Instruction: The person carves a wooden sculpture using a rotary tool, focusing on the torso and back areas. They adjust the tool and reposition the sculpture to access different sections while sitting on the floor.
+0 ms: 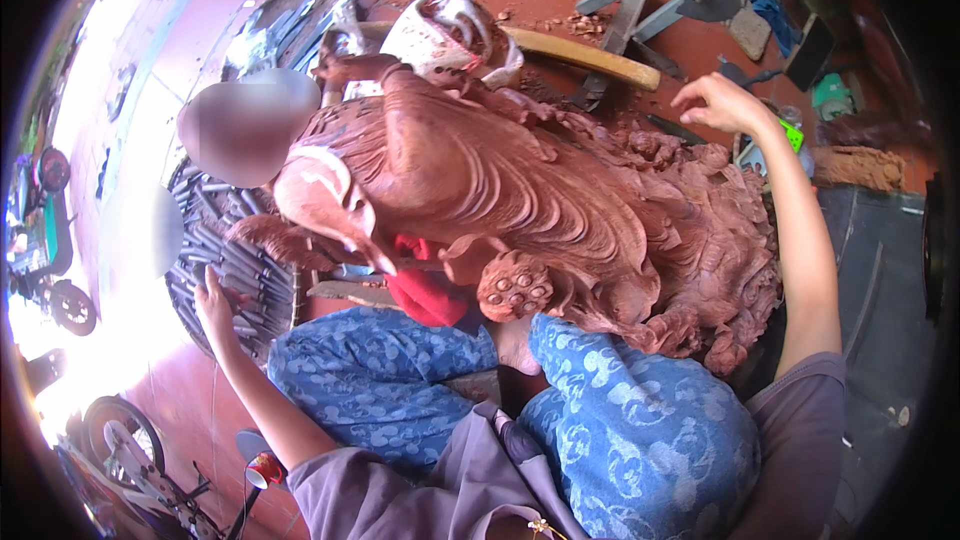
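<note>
A large reddish-brown wood carving (480,170) of a robed figure lies across in front of my folded legs. Its draped folds run towards a densely carved base (690,240) on the right, and a carved lotus pod (516,286) juts out near my knee. My left hand (222,312) is over the near side of a round basket of chisels (240,245), its fingers apart with no tool visible in them. Above the far edge of the carved base hovers my right hand (725,105), fingers loosely bent and apart, holding nothing.
A red cloth (430,292) is tucked beside the carving. Beyond it are a white sack (440,35), a wooden beam (585,55) and another tray of tools (295,25). Wood chips litter the red tiles. A bright green object (792,135) sits by my right wrist; a bicycle (130,450) stands lower left.
</note>
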Action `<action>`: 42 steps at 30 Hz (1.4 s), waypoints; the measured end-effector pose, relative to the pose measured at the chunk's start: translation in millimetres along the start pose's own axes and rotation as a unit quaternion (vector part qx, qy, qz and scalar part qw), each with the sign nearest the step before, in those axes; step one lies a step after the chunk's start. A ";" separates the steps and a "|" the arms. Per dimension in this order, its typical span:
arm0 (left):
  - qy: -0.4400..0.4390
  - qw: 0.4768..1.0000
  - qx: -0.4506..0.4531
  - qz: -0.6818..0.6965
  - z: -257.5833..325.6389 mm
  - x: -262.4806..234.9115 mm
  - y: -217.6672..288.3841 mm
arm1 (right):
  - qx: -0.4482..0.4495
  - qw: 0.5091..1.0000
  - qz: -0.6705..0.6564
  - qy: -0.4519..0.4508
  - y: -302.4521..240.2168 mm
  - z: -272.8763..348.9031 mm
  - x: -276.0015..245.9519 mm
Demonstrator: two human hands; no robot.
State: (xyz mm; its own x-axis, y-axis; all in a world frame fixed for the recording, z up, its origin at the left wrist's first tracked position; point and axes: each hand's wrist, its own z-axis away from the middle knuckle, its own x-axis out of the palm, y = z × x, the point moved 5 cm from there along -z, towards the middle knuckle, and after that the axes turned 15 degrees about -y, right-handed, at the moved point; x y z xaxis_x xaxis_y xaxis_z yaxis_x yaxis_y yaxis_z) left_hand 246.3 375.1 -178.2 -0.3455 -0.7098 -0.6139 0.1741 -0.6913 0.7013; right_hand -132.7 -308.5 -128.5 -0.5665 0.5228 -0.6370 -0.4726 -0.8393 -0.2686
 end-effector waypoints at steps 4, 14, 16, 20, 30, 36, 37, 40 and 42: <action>0.078 0.996 -0.045 0.025 -74.6 -21.8 -127.4 | 0.034 0.998 0.043 0.033 48.3 9.7 26.0; 0.050 0.986 -0.118 -0.106 -75.4 3.5 -158.6 | 0.116 0.968 0.049 -0.218 99.6 -32.2 73.4; 0.054 0.977 -0.136 -0.153 -68.8 -17.6 -161.7 | 0.105 0.954 0.064 -0.273 82.0 -47.2 70.1; 0.111 0.934 -0.071 -0.332 -70.3 -3.0 -139.6 | 0.052 0.937 0.135 -0.319 104.7 -62.3 81.5; 0.126 0.962 -0.090 -0.226 -47.3 -26.9 -151.0 | 0.188 0.894 0.247 -0.323 106.7 -101.5 105.7; 0.101 0.974 -0.082 -0.184 -71.4 -11.5 -160.2 | 0.048 0.981 0.129 -0.137 88.2 -76.3 69.6; 0.107 0.976 -0.074 -0.177 -71.0 -9.4 -159.2 | 0.026 0.993 0.092 -0.074 83.8 -74.8 64.8; 0.088 0.977 -0.082 -0.175 -76.6 -3.3 -154.9 | -0.029 0.990 0.127 -0.061 74.4 -83.5 68.8; 0.088 0.980 -0.073 -0.161 -74.1 -8.4 -157.7 | -0.032 0.986 0.155 -0.051 64.9 -87.5 74.3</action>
State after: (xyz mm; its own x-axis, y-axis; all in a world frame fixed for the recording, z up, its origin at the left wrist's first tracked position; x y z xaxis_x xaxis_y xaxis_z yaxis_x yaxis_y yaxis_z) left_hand 290.1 480.1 -310.6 -0.2421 -0.4547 -0.8571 0.2157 -0.8865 0.4094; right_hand -146.4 -337.2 -256.5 -0.7431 0.2484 -0.6214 -0.2238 -0.9673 -0.1190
